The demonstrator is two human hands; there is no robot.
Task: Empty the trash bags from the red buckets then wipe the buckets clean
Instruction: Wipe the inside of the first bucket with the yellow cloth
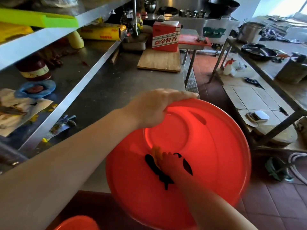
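A red bucket (216, 155) is tipped with its open mouth toward me, beside the steel counter's front corner. My left hand (154, 108) grips its upper rim, fingers over the outside and thumb inside. My right hand (169, 163) reaches down inside the bucket and holds a yellow cloth (157, 153) against the lower wall near the bottom. Dark shapes show on or through the red plastic around that hand. A second red bucket (78, 224) peeks in at the bottom left edge.
The steel counter (106, 90) runs along the left under a shelf, with a wooden board (159, 61), a red carton (166, 36), gloves (62, 125) and clutter. A steel rack (272, 90) with pans stands on the right. Red floor tiles (272, 206) lie between.
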